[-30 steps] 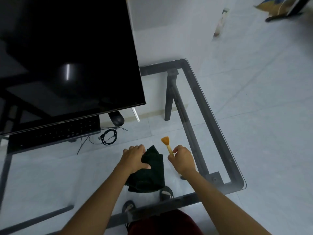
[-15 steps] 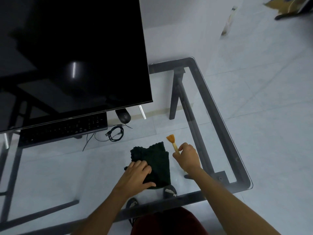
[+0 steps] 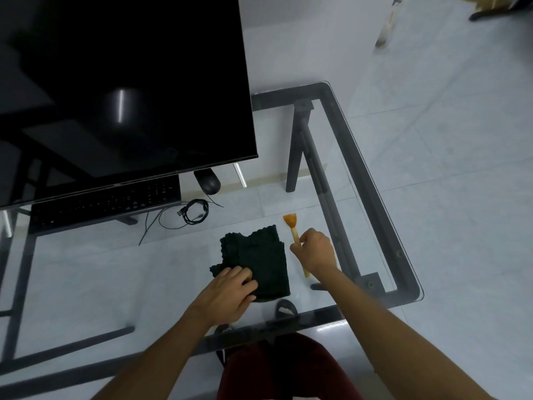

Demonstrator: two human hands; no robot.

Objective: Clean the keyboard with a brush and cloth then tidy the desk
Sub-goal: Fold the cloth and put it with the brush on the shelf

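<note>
A dark folded cloth (image 3: 259, 255) lies flat on the glass desk (image 3: 375, 197). My left hand (image 3: 227, 293) rests on its near left corner, fingers pressing down on the fabric. To the right of the cloth lies a small brush (image 3: 291, 223) with orange bristles and a pale handle, bristles pointing away from me. My right hand (image 3: 315, 251) is closed around the brush handle. The black keyboard (image 3: 106, 202) sits at the back left, partly under the monitor's lower edge.
A large black monitor (image 3: 124, 82) fills the upper left. Behind the cloth are a black mouse (image 3: 209, 183) and a coiled black cable (image 3: 196, 212). The desk's dark metal frame (image 3: 372, 180) runs along the right and near edges. White tiled floor shows through the glass.
My left hand slid from the cloth's far left part back to its near left corner, leaving the cloth spread flat. My right hand stayed on the brush handle.
</note>
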